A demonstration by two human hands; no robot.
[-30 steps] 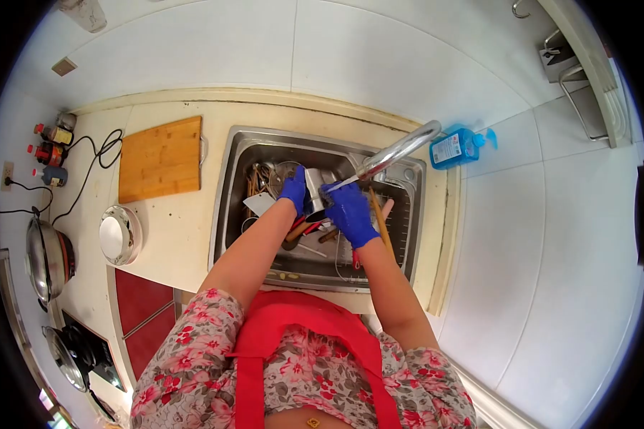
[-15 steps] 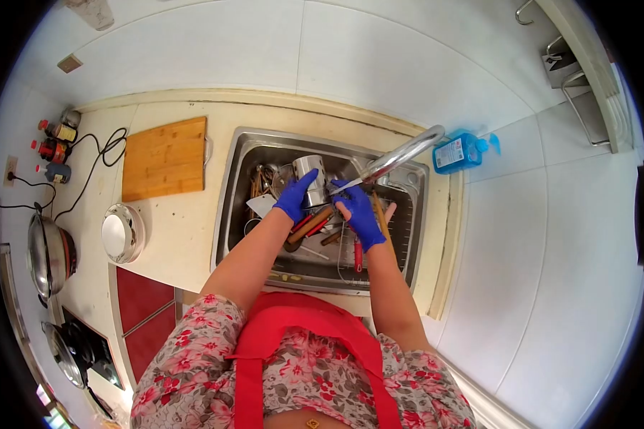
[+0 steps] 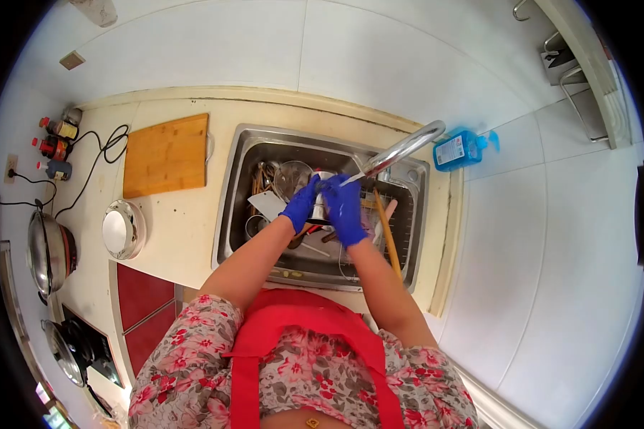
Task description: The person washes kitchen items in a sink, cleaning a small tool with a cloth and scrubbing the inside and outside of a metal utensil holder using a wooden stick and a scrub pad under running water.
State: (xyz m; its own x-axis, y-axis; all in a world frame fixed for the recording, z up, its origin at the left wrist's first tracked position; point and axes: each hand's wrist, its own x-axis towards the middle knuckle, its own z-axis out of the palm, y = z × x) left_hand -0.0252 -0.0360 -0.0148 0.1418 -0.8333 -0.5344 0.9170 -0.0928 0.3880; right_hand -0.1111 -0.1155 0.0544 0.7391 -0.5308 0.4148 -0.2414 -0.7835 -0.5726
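Note:
A shiny steel utensil holder (image 3: 320, 212), cylindrical in shape, is held over the sink under the faucet (image 3: 405, 150). My left hand (image 3: 302, 205), in a blue glove, grips its left side. My right hand (image 3: 345, 209), gloved the same way, is closed against its right side and upper part, covering much of it. Below, the sink (image 3: 225, 207) contains a glass lid (image 3: 291, 179), a white-bladed cleaver (image 3: 267, 204), a metal cup (image 3: 256, 226) and chopsticks. A wooden stick (image 3: 388, 239) leans along a wire rack (image 3: 402, 218) on the right.
A blue soap bottle (image 3: 458, 151) stands behind the sink's right corner. To the left are a wooden cutting board (image 3: 166, 157), stacked white bowls (image 3: 124, 230), a black cable (image 3: 86, 171) and sauce bottles (image 3: 56, 148). A lidded pan (image 3: 50, 254) sits farther left.
The right hand has moved left and up, onto the utensil holder, and now hides much of it. The holder has shifted slightly toward me and is turned differently.

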